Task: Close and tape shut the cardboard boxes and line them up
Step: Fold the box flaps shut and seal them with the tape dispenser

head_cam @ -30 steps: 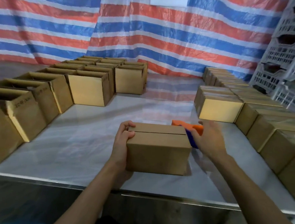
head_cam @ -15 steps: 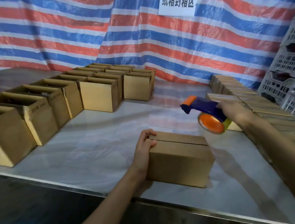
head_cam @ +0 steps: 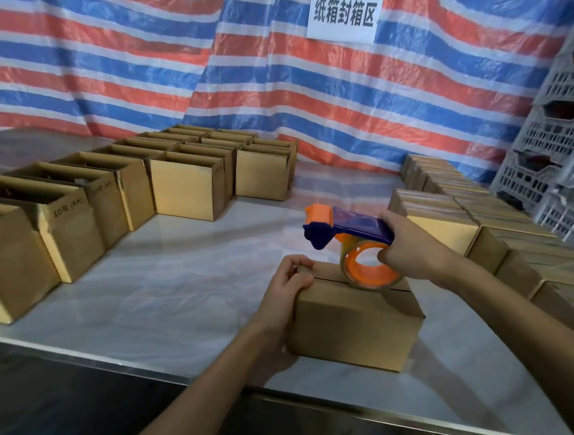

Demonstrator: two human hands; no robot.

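A small cardboard box with its flaps folded shut stands near the table's front edge. My left hand grips its upper left corner, fingers curled over the top. My right hand holds a blue and orange tape dispenser by its handle. The dispenser's orange roll hangs just above the seam on the box's top, its blue nose pointing left.
Open cardboard boxes stand in rows along the left of the white table. Closed boxes line the right side. White plastic crates are stacked at the far right. A striped tarp hangs behind.
My right hand picked the tape dispenser up from behind the box, raised it, then brought it down and left over the box's top. My left hand kept its grip on the box.
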